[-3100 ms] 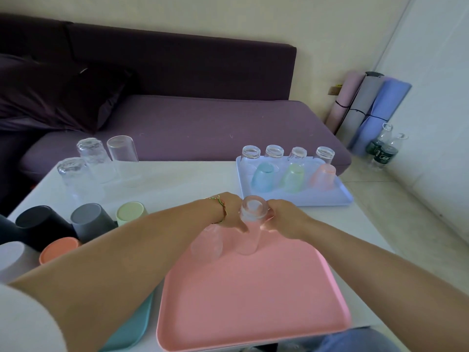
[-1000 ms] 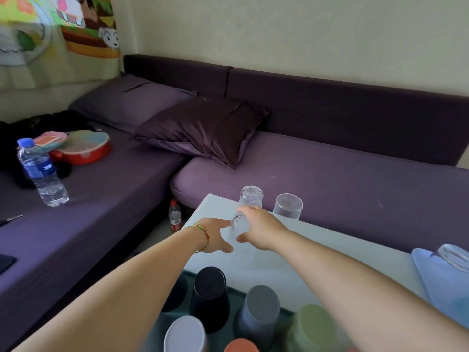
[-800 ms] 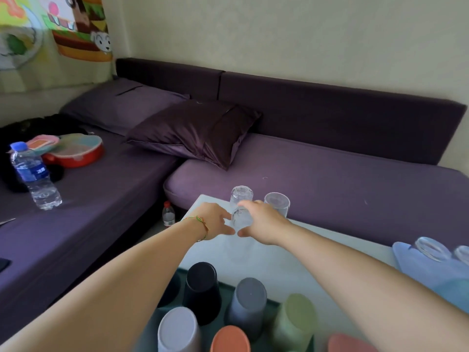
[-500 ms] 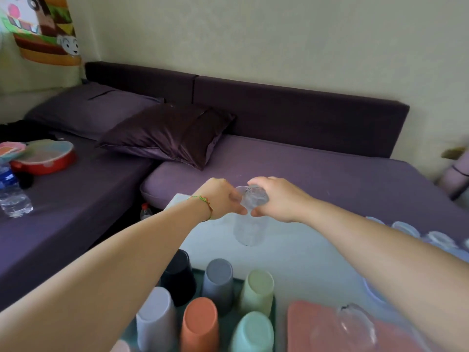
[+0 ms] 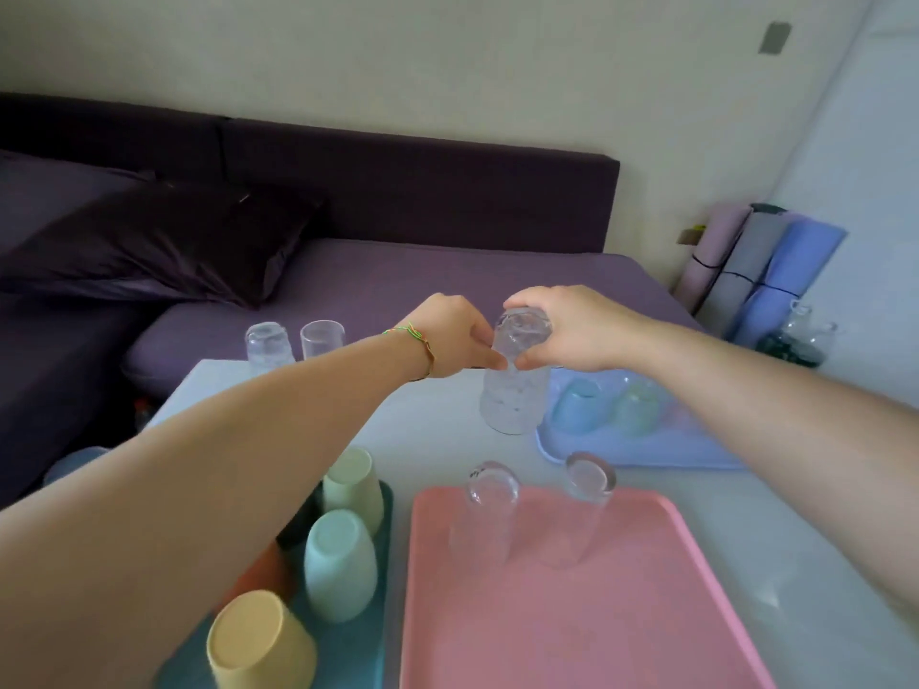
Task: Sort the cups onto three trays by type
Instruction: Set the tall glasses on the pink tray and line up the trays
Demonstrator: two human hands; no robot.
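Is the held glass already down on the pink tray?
No: both hands hold the clear glass in the air beyond the pink tray.

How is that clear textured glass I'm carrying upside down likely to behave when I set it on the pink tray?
The clear textured glass looks rigid and probably breakable, so land it gently. It is tall and narrow, so it may tip if it lands off-level. Both the left hand and right hand pinch near its base; smooth walls could slip. Two glasses already stand on the pink tray.

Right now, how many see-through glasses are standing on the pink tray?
2. One clear glass stands upside down at the far left of the pink tray, another clear glass beside it on the right. A third is in the hands, not on it.
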